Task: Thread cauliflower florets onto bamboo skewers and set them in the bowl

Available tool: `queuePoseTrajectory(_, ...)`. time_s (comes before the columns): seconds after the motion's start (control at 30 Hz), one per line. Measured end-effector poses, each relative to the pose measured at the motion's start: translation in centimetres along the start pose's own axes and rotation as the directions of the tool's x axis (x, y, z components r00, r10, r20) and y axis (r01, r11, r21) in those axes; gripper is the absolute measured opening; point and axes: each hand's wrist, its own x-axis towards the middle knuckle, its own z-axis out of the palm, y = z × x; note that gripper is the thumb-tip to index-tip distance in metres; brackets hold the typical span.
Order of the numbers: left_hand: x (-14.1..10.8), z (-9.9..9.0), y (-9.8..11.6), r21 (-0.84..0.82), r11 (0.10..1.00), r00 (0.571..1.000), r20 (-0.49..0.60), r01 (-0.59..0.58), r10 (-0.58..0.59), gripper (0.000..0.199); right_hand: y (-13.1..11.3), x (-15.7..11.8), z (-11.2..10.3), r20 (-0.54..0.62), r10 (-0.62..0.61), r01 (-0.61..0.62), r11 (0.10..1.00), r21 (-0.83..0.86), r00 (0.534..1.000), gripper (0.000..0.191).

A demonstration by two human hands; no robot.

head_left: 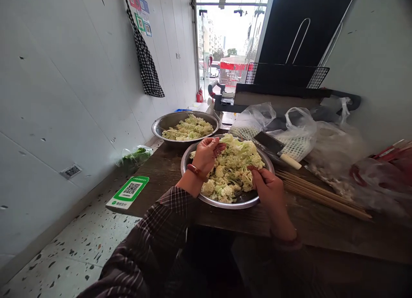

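Observation:
A metal bowl (230, 205) heaped with cauliflower florets (222, 190) stands on the dark wooden table. My left hand (206, 156) is above the bowl's left side, its thumb and fingers pinched on a pale cauliflower floret near the top of the heap. Over the right rim, my right hand (270, 186) is also closed, fingertips pressed together on a cauliflower piece. Whether anything thin lies between the two hands cannot be made out. To the right of the bowl lies a bundle of wooden skewers (322, 193).
Behind on the left, a second metal bowl (157, 128) holds cauliflower with thin skewers. A cleaver (270, 144) with a pale handle lies behind the right hand, near plastic bags (298, 130). A green QR-code card (130, 190) lies at the table's left corner.

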Motion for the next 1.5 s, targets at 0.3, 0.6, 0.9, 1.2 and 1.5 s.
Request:
queuePoseTrajectory(0.3, 0.0, 0.4, 0.3, -0.148, 0.987, 0.998, -0.038, 0.053, -0.06, 0.022, 0.5, 0.2, 0.1, 0.029, -0.038, 0.039, 0.999, -0.034, 0.999, 0.035)
queuePoseTrajectory(0.6, 1.0, 0.5, 1.4, -0.093, 0.992, 0.995, -0.025, 0.09, -0.092, 0.015, -1.5, 2.4, 0.7, 0.386, -0.053, 0.271, 0.799, -0.537, 0.921, 0.024)
queuePoseTrajectory(0.9, -0.2, 0.2, 0.9, 0.005, 0.993, 0.991, 0.061, 0.12, -0.12, 0.027, -1.6, 4.8, -3.7, 0.399, -0.187, 0.411, 0.68, -0.607, 0.898, 0.025)
queuePoseTrajectory(1.2, 0.3, -0.2, 0.3, 0.004, 0.998, 0.998, 0.005, 0.069, -0.069, 0.03, 5.5, 11.9, -10.9, 0.207, -0.087, 0.224, 0.327, -0.918, 0.974, 0.042)
queuePoseTrajectory(1.5, -0.2, 0.2, 0.4, -0.06, 0.992, 0.993, 0.059, 0.11, -0.106, 0.045, 5.8, 11.5, -8.7, 0.167, 0.007, 0.16, 0.249, -0.955, 0.986, 0.058)
